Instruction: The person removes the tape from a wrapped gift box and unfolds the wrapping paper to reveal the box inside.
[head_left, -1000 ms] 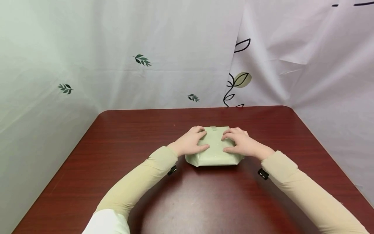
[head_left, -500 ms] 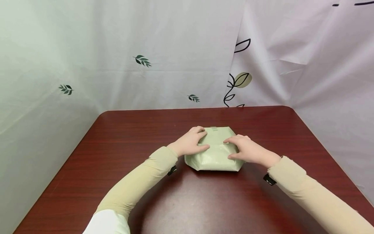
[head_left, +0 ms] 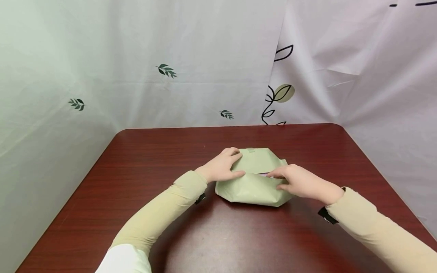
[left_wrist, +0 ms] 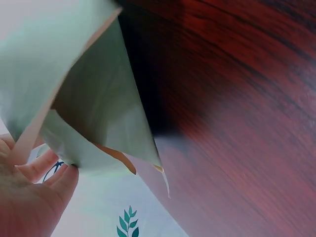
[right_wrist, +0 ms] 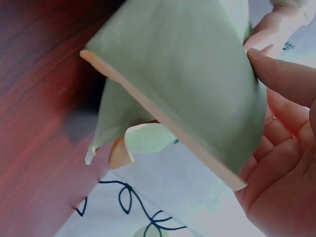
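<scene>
A package in pale green wrapping paper (head_left: 257, 161) lies on the table, a small strip of tape (head_left: 250, 150) at its far edge. My left hand (head_left: 223, 165) rests on its left side, fingers spread and thumb stretched across the top. At the right, my right hand (head_left: 304, 182) pinches the front flap, lifting it along the seam. A sliver of something purple (head_left: 263, 174) shows in the gap; the rest of it is hidden. Both wrist views show the paper's end folds (left_wrist: 108, 98) standing loose with pale cut edges. Thumb and fingers of the right hand (right_wrist: 286, 148) lie on either side of the paper.
The package lies on a dark red wooden table (head_left: 153, 151) with rounded far corners. A white cloth (head_left: 205, 57) with leaf prints hangs behind the table and along both sides. Dark bands with small devices (head_left: 328, 215) sit at the wrists.
My right hand has moved right and nearer, pulling the front flap toward me. The paper has parted along the top, and the purple thing now shows. My left hand has stayed in place.
</scene>
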`<state>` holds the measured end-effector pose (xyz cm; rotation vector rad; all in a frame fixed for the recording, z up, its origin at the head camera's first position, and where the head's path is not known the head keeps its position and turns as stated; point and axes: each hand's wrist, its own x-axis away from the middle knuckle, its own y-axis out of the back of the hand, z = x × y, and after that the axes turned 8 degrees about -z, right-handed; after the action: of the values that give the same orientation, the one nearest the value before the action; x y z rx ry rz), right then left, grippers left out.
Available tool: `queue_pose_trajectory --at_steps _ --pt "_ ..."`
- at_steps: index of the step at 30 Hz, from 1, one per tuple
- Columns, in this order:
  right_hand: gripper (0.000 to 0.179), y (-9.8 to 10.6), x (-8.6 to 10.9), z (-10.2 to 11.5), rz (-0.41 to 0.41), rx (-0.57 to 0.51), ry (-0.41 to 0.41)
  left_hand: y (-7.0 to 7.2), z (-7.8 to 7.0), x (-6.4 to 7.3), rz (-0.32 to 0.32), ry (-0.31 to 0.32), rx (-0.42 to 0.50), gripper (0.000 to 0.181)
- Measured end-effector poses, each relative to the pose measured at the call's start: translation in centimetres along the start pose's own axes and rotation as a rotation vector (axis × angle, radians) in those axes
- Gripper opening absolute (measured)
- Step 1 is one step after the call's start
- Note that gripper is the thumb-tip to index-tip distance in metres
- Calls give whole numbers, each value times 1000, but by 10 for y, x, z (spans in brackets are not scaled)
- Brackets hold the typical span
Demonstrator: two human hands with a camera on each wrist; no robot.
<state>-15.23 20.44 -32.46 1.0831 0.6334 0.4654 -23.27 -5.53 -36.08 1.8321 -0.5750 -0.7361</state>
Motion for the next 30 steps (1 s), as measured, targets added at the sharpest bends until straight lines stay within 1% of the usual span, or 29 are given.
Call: queue_pose_trajectory --at_steps 4,7,12,14,17,21,25,30 --pt "37 5 5 8 36 -38 19 -1 0 0 -10 4 2 61" --pt "37 7 8 12 76 -58 40 0 0 1 0 13 1 62" --pt "39 5 14 16 112 -118 132 3 0 0 29 19 16 65" --pt "39 2 17 16 121 -148 179 4 0 0 42 25 27 66" --pt "37 -5 22 17 137 -163 259 5 1 0 58 34 40 68" --pt "32 -18 27 21 190 -168 338 4 1 1 55 16 32 70" --pt "34 -29 33 26 232 -162 373 2 0 0 62 8 15 71" --pt "35 -35 37 28 225 -155 394 5 -2 -1 107 26 10 74"
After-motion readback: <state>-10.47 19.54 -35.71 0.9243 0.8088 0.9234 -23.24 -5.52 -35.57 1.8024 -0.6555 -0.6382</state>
